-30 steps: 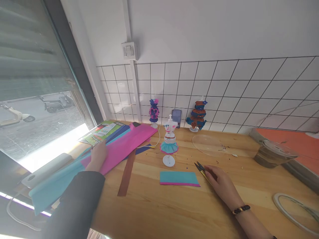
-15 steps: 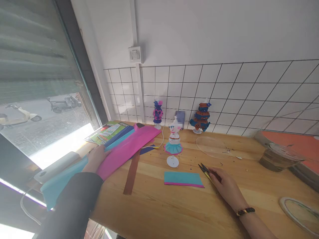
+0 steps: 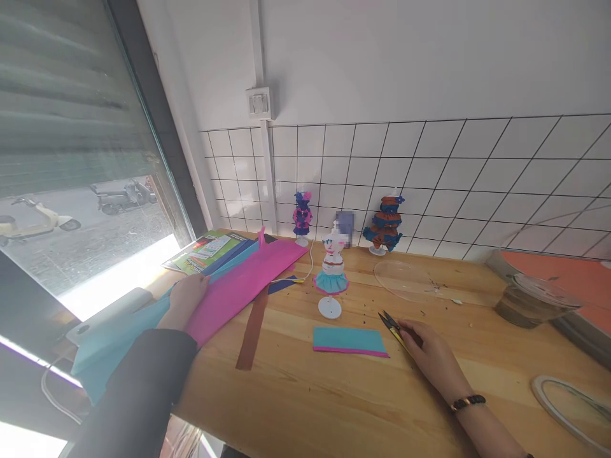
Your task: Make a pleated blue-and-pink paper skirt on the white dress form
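My left hand (image 3: 187,298) has its fingers closed on the turquoise sheet (image 3: 114,334), at the left edge of a pink sheet (image 3: 248,273); its fingertips are partly hidden. In my right hand (image 3: 429,350) are small scissors (image 3: 392,326) with dark blades and yellow handles, resting low over the table, the blades a little apart. Left of the blades lies a folded turquoise strip (image 3: 351,340) with a pink edge. Behind it a small white dress-form figure (image 3: 333,264) with a turquoise ruffled skirt stands on a round white base.
Two more dressed figures, one blue and pink (image 3: 302,215), one brown and blue (image 3: 386,226), stand by the tiled wall. A brown strip (image 3: 252,337) lies near the pink sheet. Books (image 3: 207,251) are at left; a plastic cup (image 3: 529,302) and a tape ring (image 3: 541,388) at right.
My left hand has shifted slightly on the turquoise sheet, whose lower end has moved a little left. A thin pink flap now stands up at the pink sheet's far end. The right hand is nearly still.
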`<state>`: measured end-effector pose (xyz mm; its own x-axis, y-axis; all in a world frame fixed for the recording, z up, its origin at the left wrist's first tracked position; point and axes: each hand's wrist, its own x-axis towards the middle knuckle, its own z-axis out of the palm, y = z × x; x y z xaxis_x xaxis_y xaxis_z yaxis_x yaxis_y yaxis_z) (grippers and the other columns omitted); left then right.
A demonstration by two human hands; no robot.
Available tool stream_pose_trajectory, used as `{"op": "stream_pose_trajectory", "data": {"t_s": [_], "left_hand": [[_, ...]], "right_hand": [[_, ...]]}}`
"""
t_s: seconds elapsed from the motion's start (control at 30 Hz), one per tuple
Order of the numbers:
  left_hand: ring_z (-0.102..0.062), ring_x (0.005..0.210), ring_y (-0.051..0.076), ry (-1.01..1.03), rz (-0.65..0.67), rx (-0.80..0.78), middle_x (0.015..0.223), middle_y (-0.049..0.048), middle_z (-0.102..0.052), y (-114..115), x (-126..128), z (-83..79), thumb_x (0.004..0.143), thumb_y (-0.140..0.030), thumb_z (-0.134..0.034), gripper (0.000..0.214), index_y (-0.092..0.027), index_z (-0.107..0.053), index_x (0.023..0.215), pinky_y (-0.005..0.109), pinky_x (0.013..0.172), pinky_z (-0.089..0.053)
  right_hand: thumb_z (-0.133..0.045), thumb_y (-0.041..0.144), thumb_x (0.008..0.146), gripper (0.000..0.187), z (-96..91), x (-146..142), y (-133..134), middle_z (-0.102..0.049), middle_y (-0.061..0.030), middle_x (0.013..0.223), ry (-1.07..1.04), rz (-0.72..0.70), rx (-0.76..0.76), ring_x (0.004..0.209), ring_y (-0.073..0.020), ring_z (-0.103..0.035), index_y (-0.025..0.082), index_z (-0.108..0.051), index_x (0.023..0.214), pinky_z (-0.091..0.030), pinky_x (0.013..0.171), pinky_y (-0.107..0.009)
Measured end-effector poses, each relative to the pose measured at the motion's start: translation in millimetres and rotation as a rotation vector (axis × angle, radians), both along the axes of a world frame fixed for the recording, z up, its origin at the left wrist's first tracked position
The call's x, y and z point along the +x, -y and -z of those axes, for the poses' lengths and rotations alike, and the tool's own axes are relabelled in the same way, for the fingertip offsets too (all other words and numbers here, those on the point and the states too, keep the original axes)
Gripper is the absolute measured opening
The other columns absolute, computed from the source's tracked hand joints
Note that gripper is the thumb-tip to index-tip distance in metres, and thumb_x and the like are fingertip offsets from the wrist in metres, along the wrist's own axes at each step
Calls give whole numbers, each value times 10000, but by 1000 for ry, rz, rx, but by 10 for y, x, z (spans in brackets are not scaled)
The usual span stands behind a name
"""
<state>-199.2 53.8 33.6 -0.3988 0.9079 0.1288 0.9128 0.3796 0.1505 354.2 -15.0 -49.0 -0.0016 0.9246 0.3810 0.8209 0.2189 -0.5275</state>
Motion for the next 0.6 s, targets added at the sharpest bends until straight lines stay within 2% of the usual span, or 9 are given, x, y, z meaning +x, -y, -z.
{"op": "stream_pose_trajectory", "data": {"t_s": [0.2,0.37,0.47,0.5,0.6], "left_hand": [[-584,829,305,-43,-84,100,853,162,-661,34,-82,-193,858,-387,-269,464,-143,-648,749,391,733,-393],[-519,856,297,-116,-104,200,855,153,-605,220,-84,-440,887,-352,-235,473,-96,-622,795,372,699,-331],[-469,839,289,-174,-143,285,725,118,-522,326,-104,-563,895,-340,-227,470,-82,-614,829,347,658,-296],[-454,827,280,-182,-157,322,679,96,-484,347,-116,-590,895,-345,-236,460,-87,-612,844,340,652,-287],[-411,747,230,-172,-213,647,570,28,-351,376,-137,-633,873,-375,-338,384,-117,-620,838,322,642,-271]], "right_hand": [[-443,348,819,314,-7,-1,3,-692,-102,1008,-9,1,-2,950,-253,-624,174,-660,965,-498,849,-419],[-447,357,816,333,26,18,-14,-689,-111,1020,3,5,-8,956,-257,-622,161,-663,978,-489,861,-412],[-441,357,821,345,45,27,-22,-686,-118,1024,10,3,-16,962,-261,-617,148,-664,982,-475,882,-422],[-440,355,822,346,47,27,-23,-686,-119,1024,11,3,-16,964,-262,-615,145,-664,983,-472,884,-422],[-447,340,820,331,40,21,-22,-685,-115,1025,14,1,-13,974,-258,-611,151,-666,981,-472,882,-412]]}}
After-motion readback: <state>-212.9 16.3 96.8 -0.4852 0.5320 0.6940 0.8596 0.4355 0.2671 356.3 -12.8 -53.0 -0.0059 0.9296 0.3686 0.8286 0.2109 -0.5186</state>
